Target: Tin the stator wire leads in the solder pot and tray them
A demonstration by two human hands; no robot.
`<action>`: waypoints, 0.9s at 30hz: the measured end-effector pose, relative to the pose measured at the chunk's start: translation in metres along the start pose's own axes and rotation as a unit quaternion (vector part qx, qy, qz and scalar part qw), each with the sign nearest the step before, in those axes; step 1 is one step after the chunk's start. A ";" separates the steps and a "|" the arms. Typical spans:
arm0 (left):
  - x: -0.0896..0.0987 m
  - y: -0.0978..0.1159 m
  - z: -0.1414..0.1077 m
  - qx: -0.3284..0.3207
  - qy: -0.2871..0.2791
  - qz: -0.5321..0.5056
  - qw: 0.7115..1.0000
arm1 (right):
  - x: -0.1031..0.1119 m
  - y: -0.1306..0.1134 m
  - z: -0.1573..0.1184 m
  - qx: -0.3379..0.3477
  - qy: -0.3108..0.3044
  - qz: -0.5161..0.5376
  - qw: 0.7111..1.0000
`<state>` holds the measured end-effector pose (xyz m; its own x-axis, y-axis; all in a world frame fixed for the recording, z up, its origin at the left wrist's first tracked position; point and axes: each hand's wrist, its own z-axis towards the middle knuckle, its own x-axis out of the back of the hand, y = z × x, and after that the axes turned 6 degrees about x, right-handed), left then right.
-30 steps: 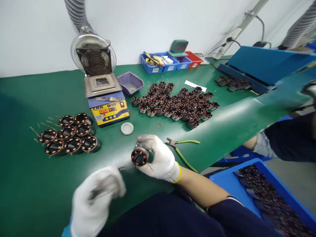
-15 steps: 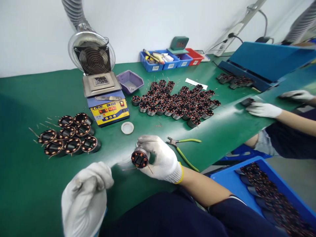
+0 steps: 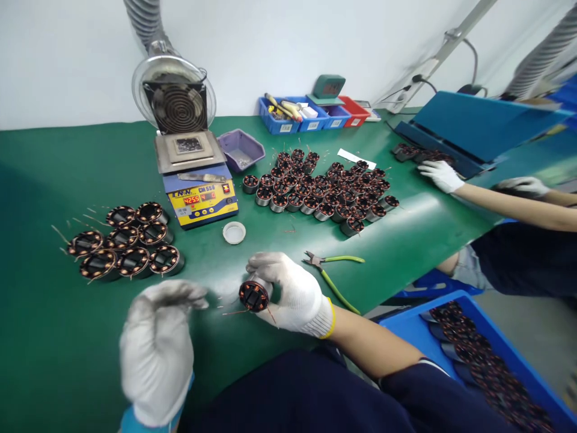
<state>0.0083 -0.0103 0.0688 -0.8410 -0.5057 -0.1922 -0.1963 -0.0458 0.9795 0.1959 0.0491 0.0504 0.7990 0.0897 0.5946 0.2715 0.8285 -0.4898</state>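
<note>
In my right hand [image 3: 291, 294], gloved in white, is a motor stator [image 3: 255, 294] with copper windings. Its wound end faces me, and thin wire ends stick out at its lower edge. My left hand [image 3: 157, 349], also gloved, is raised to the left of this stator, apart from it. Its fingers stretch toward the stator with nothing visible in them; the fingertips are slightly blurred. Green-handled cutting pliers [image 3: 322, 261] lie with jaws apart just beyond my right hand. A small white dish [image 3: 234, 233] sits farther back.
Several stators [image 3: 135, 243] stand at left, and a larger group [image 3: 320, 189] fills the middle. Behind are a solder pot [image 3: 202, 201] under a fume hood, a purple tray [image 3: 241, 150] and parts bins [image 3: 279, 123]. A blue crate [image 3: 406, 334] holds stators at right. A co-worker's gloved hand [image 3: 442, 175] reaches over the bench.
My left hand has gone from curled fingers to fingers stretched out. My right hand keeps the stator nearly in place. The co-worker's hand has moved back toward the stators by the blue panel.
</note>
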 end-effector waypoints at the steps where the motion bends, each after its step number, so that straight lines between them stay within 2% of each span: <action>1: -0.002 -0.002 0.001 0.038 -0.036 0.042 0.998 | 0.000 -0.001 0.000 0.010 -0.003 0.004 1.000; 3: -0.005 -0.005 -0.001 0.062 -0.107 0.102 0.987 | 0.001 -0.002 0.001 0.023 -0.012 0.010 1.000; 4: -0.006 -0.005 -0.002 0.053 -0.115 0.114 0.985 | 0.003 -0.003 0.002 0.026 -0.018 0.009 0.999; 6: -0.004 -0.002 -0.005 0.003 -0.062 0.095 0.994 | 0.006 -0.001 0.003 0.020 -0.030 0.001 0.999; 9: 0.001 0.007 -0.005 -0.048 0.071 0.089 0.992 | 0.012 0.013 0.011 -0.037 -0.048 -0.048 0.997; 10: 0.002 0.009 -0.005 -0.044 0.089 0.097 0.990 | 0.013 0.021 0.015 -0.073 -0.055 -0.073 0.993; 11: 0.003 0.009 -0.005 -0.031 0.081 0.099 0.991 | 0.015 0.030 0.020 -0.112 -0.064 -0.099 0.987; 12: 0.002 0.007 -0.006 -0.010 0.050 0.094 0.994 | 0.015 0.038 0.027 -0.148 -0.076 -0.123 0.978; 14: -0.001 0.000 -0.008 0.041 -0.055 0.086 0.994 | 0.015 0.055 0.041 -0.199 -0.110 -0.156 0.961; 16: -0.006 -0.010 -0.012 0.087 -0.158 0.090 0.980 | 0.013 0.066 0.055 -0.218 -0.148 -0.174 0.949; 18: -0.011 -0.019 -0.015 0.122 -0.218 0.098 0.963 | 0.010 0.072 0.067 -0.221 -0.183 -0.187 0.940; 20: -0.014 -0.024 -0.017 0.146 -0.248 0.093 0.953 | 0.006 0.072 0.074 -0.220 -0.214 -0.197 0.931; 23: -0.016 -0.025 -0.017 0.167 -0.262 0.078 0.947 | 0.003 0.068 0.079 -0.209 -0.250 -0.198 0.924; 27: -0.015 -0.021 -0.017 0.174 -0.266 0.082 0.945 | 0.000 0.067 0.077 -0.209 -0.256 -0.206 0.921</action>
<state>0.0338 -0.0160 0.0517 -0.9906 0.0271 -0.1338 -0.1176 0.3285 0.9372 0.1728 0.1470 0.0672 0.2542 0.1529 0.9550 0.7626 0.5756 -0.2952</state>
